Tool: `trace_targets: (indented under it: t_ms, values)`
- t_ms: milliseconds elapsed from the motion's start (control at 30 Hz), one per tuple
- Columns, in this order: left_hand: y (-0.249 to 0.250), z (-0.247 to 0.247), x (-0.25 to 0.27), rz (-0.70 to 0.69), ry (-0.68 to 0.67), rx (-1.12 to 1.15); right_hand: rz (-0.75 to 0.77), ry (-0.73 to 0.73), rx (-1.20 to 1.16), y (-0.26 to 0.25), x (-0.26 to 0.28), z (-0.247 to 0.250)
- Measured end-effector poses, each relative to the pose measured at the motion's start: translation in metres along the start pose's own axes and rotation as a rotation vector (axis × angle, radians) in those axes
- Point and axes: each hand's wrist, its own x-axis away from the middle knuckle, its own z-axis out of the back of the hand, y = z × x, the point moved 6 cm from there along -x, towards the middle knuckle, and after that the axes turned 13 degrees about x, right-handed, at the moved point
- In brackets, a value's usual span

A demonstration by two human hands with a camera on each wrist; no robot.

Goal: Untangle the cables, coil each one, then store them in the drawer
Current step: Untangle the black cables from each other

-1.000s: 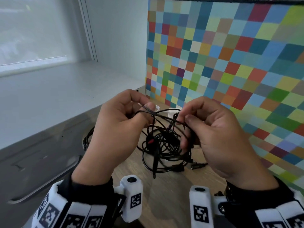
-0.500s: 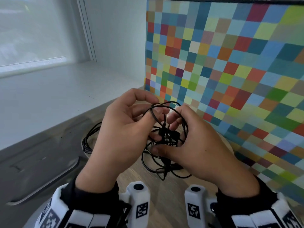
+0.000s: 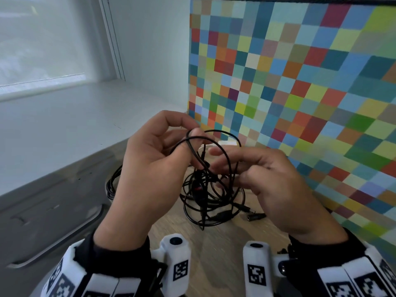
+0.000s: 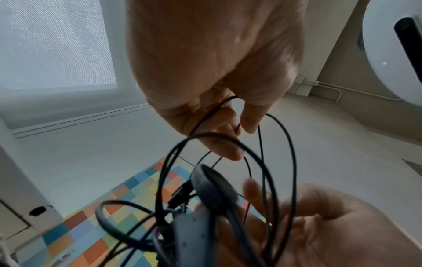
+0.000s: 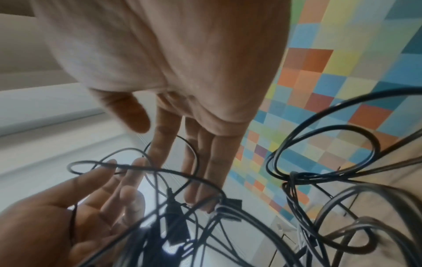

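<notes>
A tangle of thin black cables (image 3: 211,190) hangs between my hands above the wooden tabletop (image 3: 214,260). My left hand (image 3: 190,138) pinches one loop of it between thumb and fingers, and that loop arches up over the thumb. The left wrist view shows the pinched strand (image 4: 213,112) under the curled fingers (image 4: 228,151). My right hand (image 3: 225,166) is beside the tangle. In the right wrist view its fingers (image 5: 214,162) reach straight in among the loops (image 5: 178,225) and grip nothing. Loose plug ends (image 3: 255,217) lie on the table.
Another black cable (image 3: 112,185) lies to the left, partly hidden behind my left hand. A grey drawer front with a handle (image 3: 64,236) is at lower left. A colourful checkered panel (image 3: 300,93) walls off the right side. A white ledge (image 3: 75,125) runs behind.
My right hand has let go of the middle of the tangle, drawn back to the right and straightened its fingers. My left hand keeps its pinch on the loop, now slightly higher.
</notes>
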Motion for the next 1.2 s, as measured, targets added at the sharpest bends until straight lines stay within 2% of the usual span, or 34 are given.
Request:
trace_targets:
  t_ms: [133,200,267,367,433,567,700,800,900,967,1033,1067,1200]
  values:
    - [-0.001,0.0,0.0,-0.008,-0.03,0.013,-0.057,0.181,-0.238,0.004,-0.004,0.008]
    - [-0.002,0.0,0.0,-0.014,-0.049,0.01,-0.104,0.225,-0.233,0.006,-0.005,0.01]
    - [-0.002,-0.001,0.002,-0.025,-0.076,0.023,-0.089,0.201,-0.108,0.006,-0.006,0.009]
    - [0.001,-0.004,0.003,-0.043,-0.108,0.03,-0.009,0.086,0.217,0.006,-0.006,0.003]
    - [0.003,-0.006,0.004,-0.048,-0.118,0.033,-0.021,0.042,0.343,0.008,-0.006,-0.001]
    - [0.002,-0.004,0.004,-0.054,-0.145,0.019,-0.013,0.134,0.397,0.008,-0.007,0.004]
    - [-0.003,0.009,-0.002,-0.024,-0.209,-0.056,-0.038,0.351,0.167,0.008,-0.005,0.035]
    - [-0.013,0.027,-0.004,0.074,-0.335,-0.324,-0.03,0.446,-0.122,0.009,-0.003,0.054]
    - [-0.02,0.034,0.002,0.248,-0.528,-0.571,0.005,0.446,-0.203,0.006,-0.003,0.058]
    - [-0.022,0.032,0.006,0.343,-0.589,-0.566,0.025,0.41,-0.218,0.004,-0.003,0.054]
    - [-0.024,0.024,0.007,0.396,-0.528,-0.47,0.049,0.37,-0.202,0.001,-0.003,0.046]
    - [-0.027,0.021,0.005,0.379,-0.481,-0.484,0.064,0.349,-0.186,-0.001,-0.003,0.042]
    - [-0.037,0.015,-0.003,0.193,-0.296,-0.685,0.138,0.259,-0.094,-0.012,-0.001,0.027]
